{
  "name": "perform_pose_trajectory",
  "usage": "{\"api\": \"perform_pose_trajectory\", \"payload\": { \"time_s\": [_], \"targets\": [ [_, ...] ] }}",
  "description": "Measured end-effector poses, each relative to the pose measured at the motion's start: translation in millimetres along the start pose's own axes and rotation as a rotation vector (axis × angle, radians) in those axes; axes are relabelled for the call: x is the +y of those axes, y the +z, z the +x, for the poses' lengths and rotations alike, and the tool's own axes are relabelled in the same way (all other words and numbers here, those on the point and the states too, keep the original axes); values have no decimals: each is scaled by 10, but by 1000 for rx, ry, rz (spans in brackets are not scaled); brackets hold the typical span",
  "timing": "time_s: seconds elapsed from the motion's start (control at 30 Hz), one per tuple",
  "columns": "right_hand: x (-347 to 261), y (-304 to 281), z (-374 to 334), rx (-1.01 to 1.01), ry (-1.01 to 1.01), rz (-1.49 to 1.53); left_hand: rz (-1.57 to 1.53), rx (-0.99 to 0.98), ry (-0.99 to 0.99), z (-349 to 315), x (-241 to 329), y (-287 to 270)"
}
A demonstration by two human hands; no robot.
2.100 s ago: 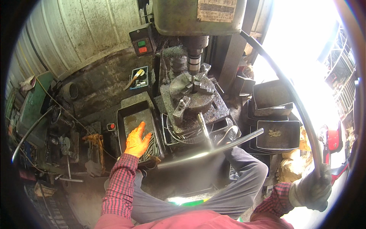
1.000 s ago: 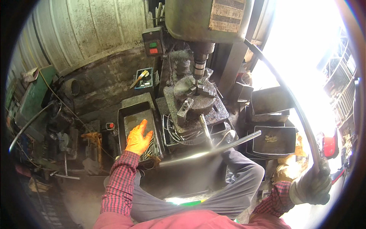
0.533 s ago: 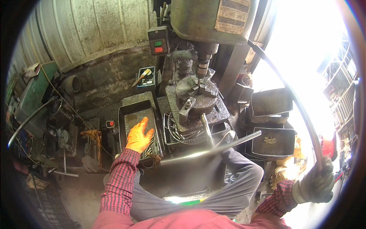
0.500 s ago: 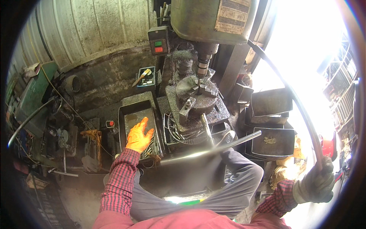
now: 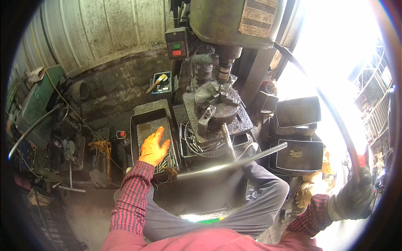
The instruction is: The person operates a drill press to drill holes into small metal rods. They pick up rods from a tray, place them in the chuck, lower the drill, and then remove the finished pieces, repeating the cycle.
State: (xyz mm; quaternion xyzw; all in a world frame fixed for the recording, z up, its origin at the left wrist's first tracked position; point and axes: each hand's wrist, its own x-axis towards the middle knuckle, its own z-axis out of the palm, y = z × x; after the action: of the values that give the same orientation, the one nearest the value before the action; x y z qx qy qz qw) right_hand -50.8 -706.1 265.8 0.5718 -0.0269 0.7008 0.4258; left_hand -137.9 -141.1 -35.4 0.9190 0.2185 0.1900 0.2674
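My left hand, in an orange glove, hovers over or rests in a dark metal tray; its fingers are stretched out with none of the pins between them. Beside and under it lie several slim metal pins. My right hand, in a grey-white glove, is wrapped round the end of the long curved lever of a drill press. Below the press head, the drill chuck points down at a round chuck on the work table; the bit's tip meets its jaws, and any workpiece there is hard to make out.
A switch box with green and red buttons hangs by the press. Behind the tray sits a small blue box with a brush. Stacked dark trays stand at right. A metal bar crosses before my knees. Another machine is at left.
My right hand has moved slightly outward and down with the lever. My left hand keeps its place over the tray, fingers still stretched. The view has shifted a little.
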Motion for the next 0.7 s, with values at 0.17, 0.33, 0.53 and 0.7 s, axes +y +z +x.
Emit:
{"api": "perform_pose_trajectory", "payload": {
  "time_s": [0.17, 0.33, 0.53, 0.7],
  "targets": [
    [31, 64, 76, 53, -3, 111, -4, -1, -13, -2, 17, -10],
    [72, 130, 105, 104, -32, 64, -9, 1, -5, -4, 25, -25],
    [99, 108, 91, -83, -30, -72, -10, 15, 2, 0, 25, -22],
    [151, 170, 72, -76, -20, -6, -12, 24, 13, -2, 17, -16]
  ]
}}
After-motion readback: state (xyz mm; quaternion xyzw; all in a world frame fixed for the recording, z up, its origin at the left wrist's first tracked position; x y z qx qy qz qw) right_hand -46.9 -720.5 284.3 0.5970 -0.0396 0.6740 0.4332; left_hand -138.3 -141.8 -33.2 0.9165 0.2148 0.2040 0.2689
